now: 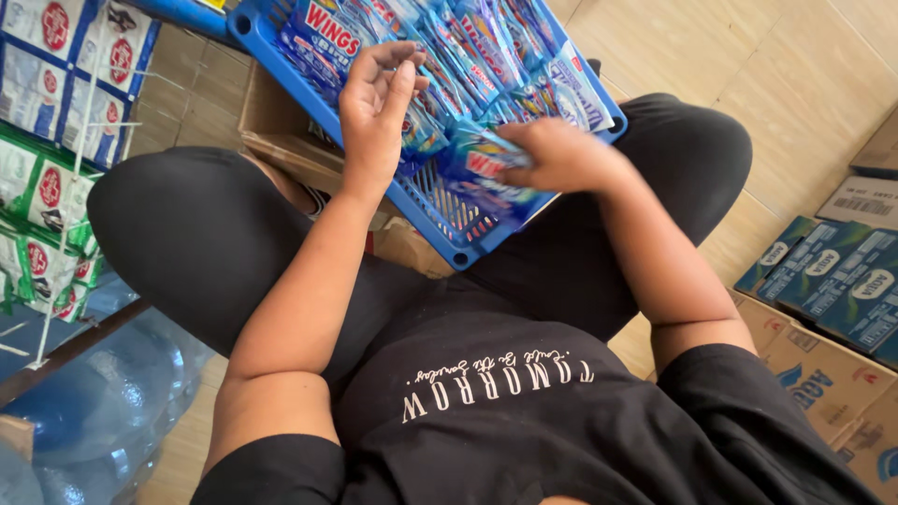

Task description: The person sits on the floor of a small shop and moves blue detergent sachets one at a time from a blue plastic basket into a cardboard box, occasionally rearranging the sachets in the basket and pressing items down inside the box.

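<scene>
Seen from above, a person in a black shirt and black trousers sits with knees spread, and a blue plastic basket with a slotted bottom rests tilted across the lap, between the knees. The basket is packed with blue sachet packets standing in overlapping rows, leaving a bare patch of slotted floor at its near corner. The left hand is raised over the left part of the basket, palm turned toward the camera, fingers loosely curled and released, their tips just at the upper edges of the packets; whether it pinches one cannot be told. The right hand is clenched around a small bundle of blue sachets, holding it low over the bare part of the basket near its front rim. Under the basket's left side lies an open brown cardboard box on the tiled floor. At the far left a white wire rack holds green and blue-white packets, with a large clear water jug below it. At the right, blue-printed cartons sit on brown cardboard boxes.
</scene>
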Demonstrator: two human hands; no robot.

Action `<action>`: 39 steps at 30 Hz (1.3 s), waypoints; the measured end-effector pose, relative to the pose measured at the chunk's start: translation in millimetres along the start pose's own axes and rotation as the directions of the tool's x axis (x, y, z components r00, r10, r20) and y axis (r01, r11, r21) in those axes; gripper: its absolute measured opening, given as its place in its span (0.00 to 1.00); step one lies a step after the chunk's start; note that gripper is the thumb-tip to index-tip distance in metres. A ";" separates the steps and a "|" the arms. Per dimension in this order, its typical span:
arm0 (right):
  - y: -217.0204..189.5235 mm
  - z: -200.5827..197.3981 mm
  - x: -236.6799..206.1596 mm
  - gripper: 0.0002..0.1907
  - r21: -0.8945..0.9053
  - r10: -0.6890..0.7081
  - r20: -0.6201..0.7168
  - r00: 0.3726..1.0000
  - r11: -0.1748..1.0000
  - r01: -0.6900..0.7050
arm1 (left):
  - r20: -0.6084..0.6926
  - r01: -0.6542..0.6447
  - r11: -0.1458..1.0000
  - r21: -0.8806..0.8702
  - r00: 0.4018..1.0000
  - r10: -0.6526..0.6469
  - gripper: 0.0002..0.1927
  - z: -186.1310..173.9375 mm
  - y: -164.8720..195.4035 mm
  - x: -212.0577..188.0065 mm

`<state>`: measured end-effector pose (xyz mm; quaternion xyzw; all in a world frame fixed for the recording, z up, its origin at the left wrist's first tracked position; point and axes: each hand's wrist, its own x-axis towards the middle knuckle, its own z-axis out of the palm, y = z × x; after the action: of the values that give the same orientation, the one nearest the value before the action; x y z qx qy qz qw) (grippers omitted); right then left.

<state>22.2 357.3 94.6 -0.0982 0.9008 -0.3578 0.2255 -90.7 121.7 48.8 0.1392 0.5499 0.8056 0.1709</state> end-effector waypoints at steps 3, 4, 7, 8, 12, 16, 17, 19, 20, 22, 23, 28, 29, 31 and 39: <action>-9.4 24.4 15.9 0.23 -0.133 0.056 -0.069 0.996 0.989 -0.064 | -0.002 0.017 1.000 0.007 1.000 -0.017 0.11 -2.1 0.9 0.5; -11.0 29.3 19.1 0.23 -0.181 0.091 -0.084 0.992 0.978 -0.105 | -0.002 0.017 1.000 0.007 1.000 -0.017 0.11 -2.4 0.8 0.7; -13.6 36.0 24.1 0.22 -0.314 0.137 -0.026 0.990 0.939 -0.138 | -0.002 0.018 1.000 0.008 1.000 -0.018 0.11 -2.8 0.0 1.5; -13.3 35.2 24.2 0.22 -0.299 0.156 -0.026 0.987 0.941 -0.157 | -0.001 0.022 1.000 0.010 1.000 -0.022 0.10 -3.1 -0.1 1.8; -7.6 24.2 20.0 0.17 -0.269 0.161 -0.039 0.986 0.949 -0.166 | -0.009 0.018 1.000 0.021 1.000 -0.018 0.10 -5.2 -1.0 2.9; 1.9 4.8 11.1 0.17 -0.287 0.137 -0.032 0.990 0.948 -0.140 | -0.028 0.011 1.000 0.003 1.000 -0.011 0.10 -7.8 -5.6 6.6; 3.2 0.9 10.0 0.16 -0.272 0.132 -0.043 0.990 0.952 -0.138 | -0.034 -0.006 1.000 -0.007 0.999 0.006 0.10 -7.1 -8.7 8.7; 4.2 -6.2 8.8 0.16 -0.243 0.115 -0.059 0.992 0.962 -0.126 | -0.049 -0.022 1.000 -0.014 0.999 0.021 0.09 -7.2 -15.2 13.1; 4.8 -10.7 7.9 0.15 -0.187 0.107 -0.082 0.991 0.975 -0.121 | -0.057 -0.021 1.000 -0.013 0.998 0.020 0.09 -7.4 -18.7 15.5; 5.4 -18.8 7.2 0.14 -0.071 0.095 -0.121 0.988 0.992 -0.104 | -0.071 -0.019 1.000 -0.003 0.997 0.019 0.09 -9.4 -24.6 18.7; 5.5 -21.5 7.8 0.14 -0.062 0.136 -0.148 0.980 0.987 -0.146 | -0.075 -0.019 1.000 0.003 0.997 0.019 0.09 -10.5 -27.3 20.0; 8.1 -29.8 11.7 0.11 0.009 0.118 -0.341 0.933 0.993 -0.122 | -0.095 -0.064 0.996 0.061 0.993 0.070 0.09 -9.5 -35.3 29.1; 9.1 -29.9 13.4 0.11 0.003 0.113 -0.358 0.927 0.993 -0.120 | -0.100 -0.069 0.994 0.079 0.992 0.077 0.09 -9.1 -35.7 30.4; 11.3 -30.1 16.8 0.12 -0.008 0.107 -0.391 0.914 0.993 -0.119 | -0.104 -0.083 0.989 0.126 0.990 0.096 0.10 -10.5 -35.1 33.0; 15.6 -30.6 20.1 0.13 0.045 0.150 -0.417 0.896 0.988 -0.145 | -0.141 -0.081 0.971 0.224 0.983 0.115 0.09 -21.1 -40.2 38.5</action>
<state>-10.3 380.2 96.8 0.0510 0.9307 -0.3583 0.0538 -129.2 134.1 5.2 0.1219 0.6385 0.7565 0.0719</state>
